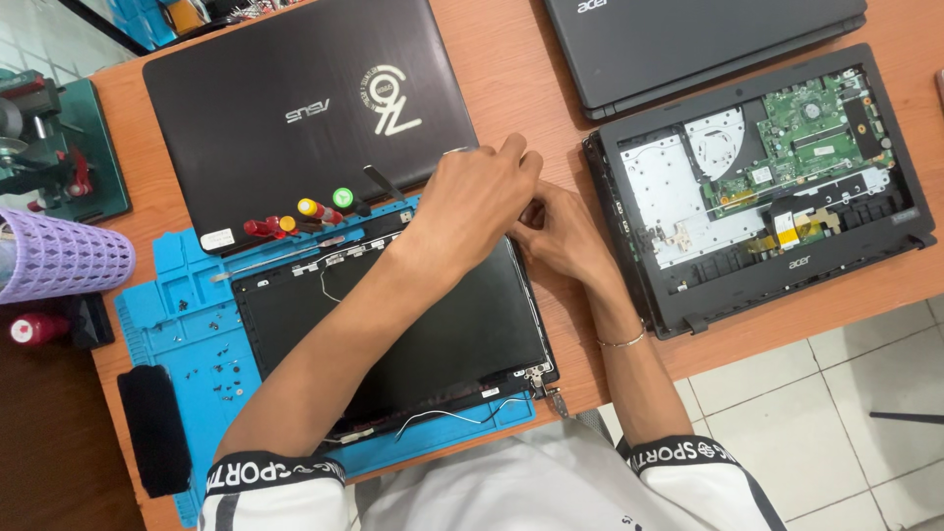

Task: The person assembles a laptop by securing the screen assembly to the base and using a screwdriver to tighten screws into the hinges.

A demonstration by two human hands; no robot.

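A black laptop screen panel (pixel 462 334) lies flat on a blue work mat (pixel 177 295), with loose white wires (pixel 447 418) along its near edge. My left hand (pixel 477 202) reaches across to the panel's far right corner, fingers curled together there. My right hand (pixel 560 231) rests just beside it at the same corner, fingers touching the panel's edge. Whether either hand pinches a small part is hidden by the fingers.
A closed dark laptop (pixel 305 108) lies beyond the mat. Several screwdrivers (pixel 300 218) rest at its near edge. An opened laptop base with green board (pixel 767 177) sits right, another closed laptop (pixel 688 39) behind. Small screws (pixel 221 374), a purple basket (pixel 59 258), a black pad (pixel 152 428) lie left.
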